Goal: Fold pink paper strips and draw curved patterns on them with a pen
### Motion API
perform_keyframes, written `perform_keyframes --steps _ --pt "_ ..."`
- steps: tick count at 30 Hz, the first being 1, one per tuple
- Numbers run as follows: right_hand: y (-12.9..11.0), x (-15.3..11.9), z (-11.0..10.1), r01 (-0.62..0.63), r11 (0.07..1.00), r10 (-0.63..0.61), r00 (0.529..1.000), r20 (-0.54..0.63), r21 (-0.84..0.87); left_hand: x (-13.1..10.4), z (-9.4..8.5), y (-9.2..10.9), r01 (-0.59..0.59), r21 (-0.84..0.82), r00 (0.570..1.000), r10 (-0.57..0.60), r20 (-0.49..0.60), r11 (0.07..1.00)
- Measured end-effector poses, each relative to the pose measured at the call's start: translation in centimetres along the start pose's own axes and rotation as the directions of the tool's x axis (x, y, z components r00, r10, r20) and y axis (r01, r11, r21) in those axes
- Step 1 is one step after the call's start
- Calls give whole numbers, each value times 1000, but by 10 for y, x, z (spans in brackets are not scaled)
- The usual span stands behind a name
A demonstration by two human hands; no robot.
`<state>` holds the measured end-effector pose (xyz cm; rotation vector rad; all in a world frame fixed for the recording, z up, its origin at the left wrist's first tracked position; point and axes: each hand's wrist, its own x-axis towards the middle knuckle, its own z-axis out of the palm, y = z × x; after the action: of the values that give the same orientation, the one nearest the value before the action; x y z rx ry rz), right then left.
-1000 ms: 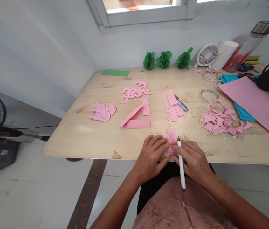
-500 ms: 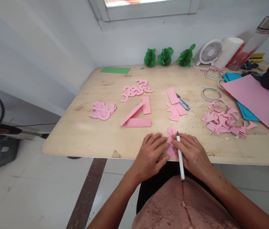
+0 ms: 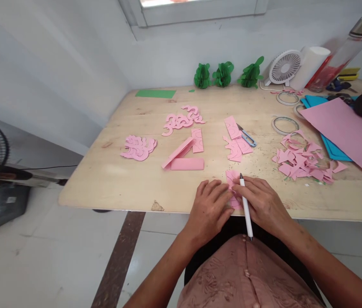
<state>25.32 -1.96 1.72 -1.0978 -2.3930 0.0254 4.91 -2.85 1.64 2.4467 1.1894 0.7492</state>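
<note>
At the front edge of the table lies a pink paper strip (image 3: 232, 175) with curved lines drawn on it, partly covered by my fingers. My left hand (image 3: 209, 207) rests flat on the table with fingers stretched out, its index finger and thumb touching the left side of the strip. In my right hand (image 3: 262, 205) is a white pen (image 3: 247, 209) with dark ends, lying slantwise across the fingers with one end toward my lap. The right fingertips touch the same strip. Whether they pinch the paper is hidden.
Pink cut-out shapes (image 3: 139, 148), folded strips (image 3: 187, 164) and pink scraps (image 3: 306, 160) lie about. Small blue-handled snips (image 3: 248, 139) sit beside marked strips (image 3: 232, 127). Green paper figures (image 3: 222, 75), a white fan (image 3: 285, 67), tape rolls (image 3: 285, 125) and a bottle (image 3: 341, 60) stand behind.
Both hands and the pen have shifted slightly to the right in view. The pen's upper end sits a little higher, and the paper strip has moved slightly with the hands.
</note>
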Motion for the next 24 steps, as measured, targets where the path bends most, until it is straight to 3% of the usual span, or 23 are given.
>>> perform_keyframes --steps 7,13,24 --pt "-1 0 2 -7 1000 7 1000 -5 -10 4 -6 -8 -17 -25 1000 17 -6 1000" --pt "-3 2 0 -11 1000 11 1000 -7 -15 13 -10 -22 -80 5 995 79 66 997" --pt "-4 4 -3 -9 1000 9 1000 -3 -16 12 -7 -25 -75 -37 996 77 54 996"
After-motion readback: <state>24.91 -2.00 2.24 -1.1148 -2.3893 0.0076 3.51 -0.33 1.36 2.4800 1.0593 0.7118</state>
